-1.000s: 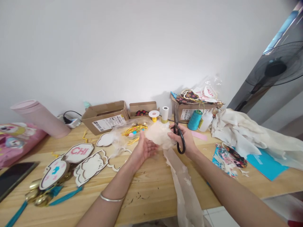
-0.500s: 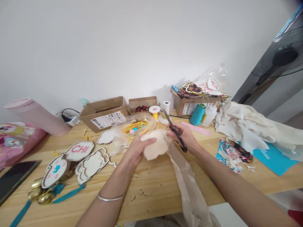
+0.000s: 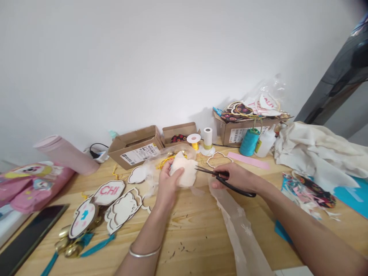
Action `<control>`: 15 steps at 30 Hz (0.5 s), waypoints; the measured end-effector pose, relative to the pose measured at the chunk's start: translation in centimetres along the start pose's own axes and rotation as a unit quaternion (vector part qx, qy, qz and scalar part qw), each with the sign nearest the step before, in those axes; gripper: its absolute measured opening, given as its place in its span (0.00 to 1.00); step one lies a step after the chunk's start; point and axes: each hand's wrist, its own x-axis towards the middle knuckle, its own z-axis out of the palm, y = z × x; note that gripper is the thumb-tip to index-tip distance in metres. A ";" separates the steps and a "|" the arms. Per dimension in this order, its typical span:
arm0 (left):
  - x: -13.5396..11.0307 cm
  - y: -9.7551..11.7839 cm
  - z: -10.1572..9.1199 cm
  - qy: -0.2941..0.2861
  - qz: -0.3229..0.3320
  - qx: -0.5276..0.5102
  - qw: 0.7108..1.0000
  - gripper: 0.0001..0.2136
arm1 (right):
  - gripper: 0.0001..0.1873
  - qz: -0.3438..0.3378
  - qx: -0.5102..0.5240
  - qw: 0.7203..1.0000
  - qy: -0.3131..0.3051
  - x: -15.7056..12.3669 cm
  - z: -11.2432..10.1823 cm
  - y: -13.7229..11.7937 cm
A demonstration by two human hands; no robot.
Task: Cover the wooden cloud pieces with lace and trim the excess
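Note:
My left hand (image 3: 170, 182) pinches a cream fabric piece (image 3: 185, 172) with a wavy cut edge, thumb on top, above the middle of the table. In my right hand (image 3: 237, 176) are black-handled scissors (image 3: 222, 178). Their blades point left, and the tips reach the right edge of the fabric piece. Below my right hand a long sheer cream fabric strip (image 3: 234, 220) runs down toward the table's front edge; whether my fingers also hold its upper end I cannot tell. Past the scissors lies a wooden cloud-shaped frame (image 3: 220, 159).
At left are cloud-shaped pieces (image 3: 120, 211), brass bells (image 3: 73, 248), a phone (image 3: 33, 232) and a pink tumbler (image 3: 69, 157). Behind stand cardboard boxes (image 3: 135, 143), spools (image 3: 207, 140), teal thread (image 3: 249, 142) and a bottle (image 3: 266, 142). Crumpled cream cloth (image 3: 307, 147) and fabric scraps (image 3: 307, 191) lie right.
The scissors have swung from upright to nearly level, tips now at the fabric's edge. My right hand has shifted away from the fabric piece, which has turned. The view has moved slightly left.

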 end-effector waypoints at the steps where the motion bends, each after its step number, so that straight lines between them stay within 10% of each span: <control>1: 0.0 0.1 0.0 -0.001 0.015 0.020 1.000 0.18 | 0.14 0.001 -0.011 1.000 0.006 -0.1 -0.1 0.0; 15: 0.0 0.9 -1.0 -0.120 -0.015 0.102 0.987 0.19 | 0.16 -0.007 -0.002 1.000 -0.003 -0.1 -0.2 -0.5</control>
